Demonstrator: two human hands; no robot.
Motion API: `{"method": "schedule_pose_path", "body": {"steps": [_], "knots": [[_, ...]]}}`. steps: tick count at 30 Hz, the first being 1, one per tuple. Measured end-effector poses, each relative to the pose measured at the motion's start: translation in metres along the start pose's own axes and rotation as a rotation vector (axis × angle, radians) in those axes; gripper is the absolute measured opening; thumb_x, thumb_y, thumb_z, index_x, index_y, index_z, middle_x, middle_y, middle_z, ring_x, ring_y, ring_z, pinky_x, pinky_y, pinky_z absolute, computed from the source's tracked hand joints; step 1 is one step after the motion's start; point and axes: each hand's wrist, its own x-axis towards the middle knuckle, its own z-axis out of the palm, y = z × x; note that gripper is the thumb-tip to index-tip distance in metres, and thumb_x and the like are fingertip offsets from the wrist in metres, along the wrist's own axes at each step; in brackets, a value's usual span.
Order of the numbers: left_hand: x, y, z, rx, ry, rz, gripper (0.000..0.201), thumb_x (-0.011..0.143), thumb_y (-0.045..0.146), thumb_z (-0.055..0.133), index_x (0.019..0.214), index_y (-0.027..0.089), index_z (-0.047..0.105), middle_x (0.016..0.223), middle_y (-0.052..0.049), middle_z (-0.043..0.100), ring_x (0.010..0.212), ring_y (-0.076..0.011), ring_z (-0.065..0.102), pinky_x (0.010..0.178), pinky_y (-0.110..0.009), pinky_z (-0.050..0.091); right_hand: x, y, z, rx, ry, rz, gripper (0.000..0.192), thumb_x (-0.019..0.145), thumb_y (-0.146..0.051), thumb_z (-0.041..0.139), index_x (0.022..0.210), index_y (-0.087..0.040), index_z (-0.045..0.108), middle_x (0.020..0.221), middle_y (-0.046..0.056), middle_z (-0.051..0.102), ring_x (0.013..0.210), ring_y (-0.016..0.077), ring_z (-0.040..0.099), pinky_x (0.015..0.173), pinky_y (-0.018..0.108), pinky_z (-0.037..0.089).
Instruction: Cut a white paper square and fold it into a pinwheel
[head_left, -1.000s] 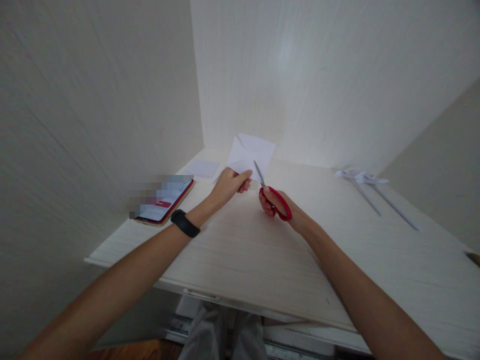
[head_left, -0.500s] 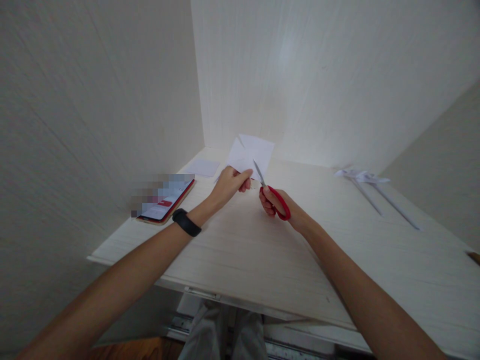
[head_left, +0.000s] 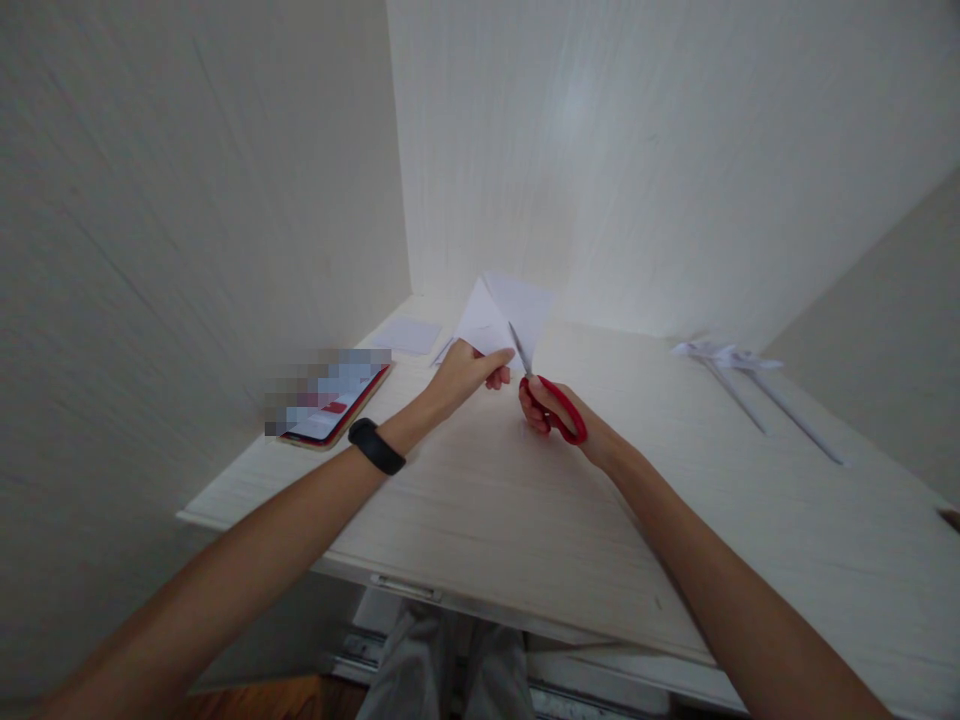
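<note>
My left hand [head_left: 474, 372] pinches the lower edge of a white sheet of paper [head_left: 476, 318], thumb on top. The sheet shows slanting slits or folds, and its right half [head_left: 525, 300] spreads toward the back wall. In my right hand [head_left: 541, 405] is a pair of scissors with red handles [head_left: 574, 415]. Their metal blades [head_left: 519, 342] point up and away, over the paper just right of my left thumb. The blades look nearly closed; whether paper lies between them I cannot tell.
On the left lie a phone [head_left: 330, 405] with a lit screen and a flat piece of white paper [head_left: 407, 335]. Two folded paper pinwheel-like shapes on sticks [head_left: 787, 410] rest at the right. Walls [head_left: 600, 180] enclose the white desktop [head_left: 480, 520] at back and sides.
The sheet has shifted slightly, and its slit line shows longer. A small pale bit by my left fingertips is gone from there. Both hands stay nearly in place.
</note>
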Motion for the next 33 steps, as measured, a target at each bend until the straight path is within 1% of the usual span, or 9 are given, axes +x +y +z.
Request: {"method": "schedule_pose_path", "body": {"steps": [10,17,23,33], "knots": [[-0.0017,0.0006,0.0007,-0.02,-0.006,0.002,0.03,0.081,0.018,0.058,0.052,0.013,0.058,0.048,0.0,0.057,0.042,-0.0075,0.049,0.046,-0.021,0.037,0.0006,0.0039,-0.0002,0.025,-0.008,-0.01,0.053,0.087,-0.069,0.046,0.063,-0.023,0.036,0.06,-0.005,0.036,0.051,0.0103,0.035,0.052,0.028,0.029],[-0.0009,0.0001,0.0007,-0.015,0.007,-0.006,0.032,0.081,0.018,0.057,0.05,0.013,0.058,0.046,0.0,0.056,0.042,-0.0073,0.048,0.046,-0.02,0.037,0.0032,0.0097,-0.002,0.032,-0.009,-0.005,0.053,0.084,-0.071,0.048,0.066,-0.023,0.037,0.06,-0.005,0.036,0.05,0.01,0.035,0.049,0.027,0.03],[-0.0011,0.0017,0.0008,-0.009,0.007,-0.014,0.034,0.082,0.018,0.058,0.049,0.013,0.057,0.046,0.0,0.056,0.042,-0.007,0.048,0.047,-0.02,0.037,0.002,0.0074,-0.0011,0.022,-0.01,0.011,0.052,0.084,-0.07,0.051,0.067,-0.023,0.037,0.061,-0.005,0.036,0.05,0.0096,0.035,0.048,0.026,0.031],[-0.0007,0.0017,0.0009,-0.027,0.026,-0.033,0.029,0.081,0.016,0.058,0.052,0.013,0.059,0.047,0.0,0.058,0.041,-0.0076,0.049,0.045,-0.021,0.038,0.0013,0.0063,-0.0005,0.013,-0.003,0.02,0.05,0.084,-0.068,0.051,0.068,-0.023,0.037,0.061,-0.006,0.035,0.05,0.0095,0.034,0.047,0.026,0.031]]}}
